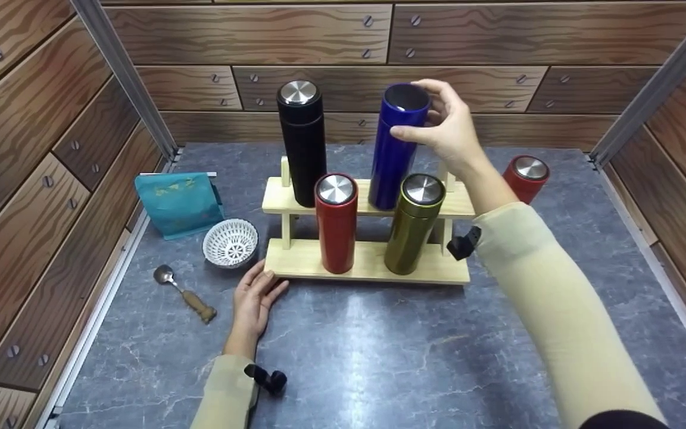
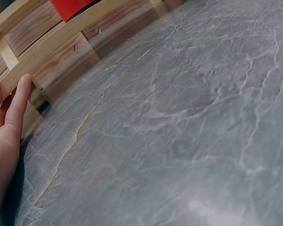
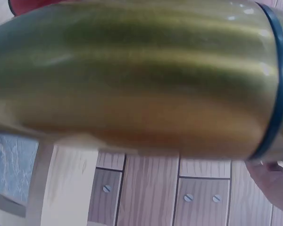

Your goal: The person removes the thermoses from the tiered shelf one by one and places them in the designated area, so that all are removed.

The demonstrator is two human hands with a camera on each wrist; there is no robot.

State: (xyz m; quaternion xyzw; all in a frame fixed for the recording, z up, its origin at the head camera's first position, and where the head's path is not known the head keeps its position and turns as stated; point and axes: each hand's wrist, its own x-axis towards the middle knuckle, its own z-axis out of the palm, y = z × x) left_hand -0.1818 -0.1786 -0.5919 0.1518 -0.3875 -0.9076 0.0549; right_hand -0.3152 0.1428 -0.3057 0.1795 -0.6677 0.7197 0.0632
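In the head view my right hand (image 1: 447, 128) grips the upper part of a tall blue thermos bottle (image 1: 392, 155), thumb on its near side and fingers round the far right. The bottle's base overlaps the upper shelf of a two-tier wooden rack (image 1: 367, 283). My left hand (image 1: 252, 302) touches the front left corner of the lower shelf, its fingers mostly straight; in the left wrist view one finger (image 2: 20, 101) lies against the board's edge. An olive-gold thermos (image 1: 414, 229) stands on the lower shelf and fills the right wrist view, hiding most of the right hand.
A black thermos (image 1: 304, 149) stands on the upper shelf, a red thermos (image 1: 337, 229) on the lower. Another red thermos (image 1: 526, 176) is right of the rack. Leftward lie a teal bag (image 1: 179, 205), a white openwork bowl (image 1: 231, 244) and a wooden-handled spoon (image 1: 191, 298).
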